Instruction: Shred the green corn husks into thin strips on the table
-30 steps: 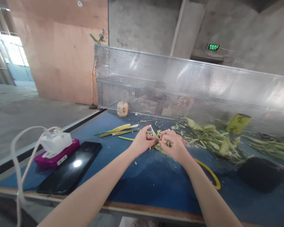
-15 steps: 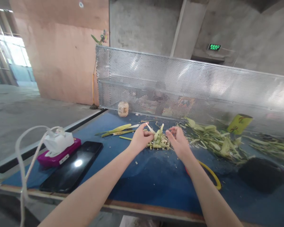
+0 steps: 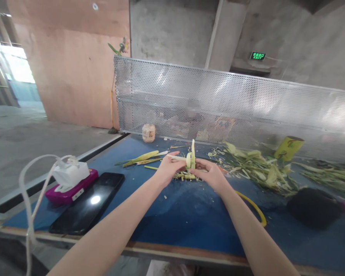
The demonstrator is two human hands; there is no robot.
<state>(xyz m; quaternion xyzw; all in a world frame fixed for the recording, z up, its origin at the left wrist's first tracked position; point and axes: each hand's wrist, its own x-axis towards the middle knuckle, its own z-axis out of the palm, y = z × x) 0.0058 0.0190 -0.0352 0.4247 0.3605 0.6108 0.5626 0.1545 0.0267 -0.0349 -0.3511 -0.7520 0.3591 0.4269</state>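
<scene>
Your left hand (image 3: 169, 168) and right hand (image 3: 209, 173) are close together, fingertips clamped on a folded pale green strip (image 3: 189, 161) between them. It sits right in the gap between your hands, its loop facing you, one narrow end standing upright above your fingers and a whitish end running along your left fingers. Just below, chopped scraps (image 3: 186, 177) lie on the blue counter (image 3: 184, 222). Long leaves (image 3: 142, 157) lie left of your left hand; a heap of husks (image 3: 254, 165) spreads beyond your right, and a yellow band (image 3: 258, 210) curves beside your right forearm.
</scene>
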